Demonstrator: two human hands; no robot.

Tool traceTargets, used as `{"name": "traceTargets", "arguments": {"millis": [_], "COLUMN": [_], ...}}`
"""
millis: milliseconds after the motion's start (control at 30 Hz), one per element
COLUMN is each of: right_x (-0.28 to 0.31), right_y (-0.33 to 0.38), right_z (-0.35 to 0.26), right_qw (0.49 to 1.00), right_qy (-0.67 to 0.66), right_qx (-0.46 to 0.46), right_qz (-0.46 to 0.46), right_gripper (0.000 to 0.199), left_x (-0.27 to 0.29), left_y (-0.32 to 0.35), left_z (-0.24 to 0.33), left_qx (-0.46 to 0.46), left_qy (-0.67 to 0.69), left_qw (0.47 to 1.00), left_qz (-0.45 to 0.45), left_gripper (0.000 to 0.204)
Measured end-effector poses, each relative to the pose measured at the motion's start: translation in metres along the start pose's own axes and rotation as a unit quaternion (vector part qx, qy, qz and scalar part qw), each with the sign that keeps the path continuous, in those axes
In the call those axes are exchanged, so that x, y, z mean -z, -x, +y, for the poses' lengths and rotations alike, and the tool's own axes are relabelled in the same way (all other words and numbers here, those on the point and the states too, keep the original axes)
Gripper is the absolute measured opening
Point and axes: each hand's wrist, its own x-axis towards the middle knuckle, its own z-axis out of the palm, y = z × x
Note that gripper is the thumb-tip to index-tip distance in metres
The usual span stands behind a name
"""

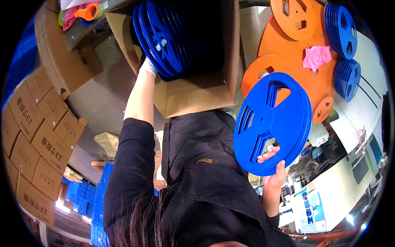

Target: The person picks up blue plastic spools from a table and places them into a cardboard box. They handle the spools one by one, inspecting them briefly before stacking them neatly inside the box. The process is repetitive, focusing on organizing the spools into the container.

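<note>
Two hands: right (275,171) holds blue reels (273,121) (left (148,66) in box (197,92)).

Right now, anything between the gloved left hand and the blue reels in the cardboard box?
Nothing visible. The left hand is already at the stack of blue reels standing on edge in the open cardboard box, at the stack's lower edge. The right hand holds a separate blue reel off to the side, clear of the box.
</note>
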Motion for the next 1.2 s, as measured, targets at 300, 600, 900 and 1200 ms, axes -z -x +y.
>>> {"name": "traceTargets", "arguments": {"millis": [300, 600, 900, 1200], "right_x": [0.01, 0.066, 0.083, 0.095], "right_y": [-0.005, 0.002, -0.001, 0.01], "right_z": [-0.018, -0.03, -0.025, -0.012], "right_qw": [0.992, 0.954, 0.824, 0.788], "right_qy": [-0.041, -0.287, -0.5, -0.539], "right_qx": [0.008, 0.083, 0.14, 0.16], "right_qz": [0.12, 0.01, -0.225, -0.251], "right_gripper": [0.058, 0.066, 0.041, 0.038], "left_x": [-0.003, 0.014, -0.078, -0.15], "left_y": [0.151, 0.223, 0.236, 0.271], "left_z": [-0.057, -0.121, -0.082, -0.052], "left_qx": [0.012, 0.06, -0.064, -0.231], "left_qy": [-0.072, -0.115, -0.133, -0.19], "left_qw": [0.984, 0.971, 0.988, 0.954], "left_qz": [0.163, 0.2, 0.044, 0.005], "left_gripper": [0.063, 0.052, 0.052, 0.053]}}
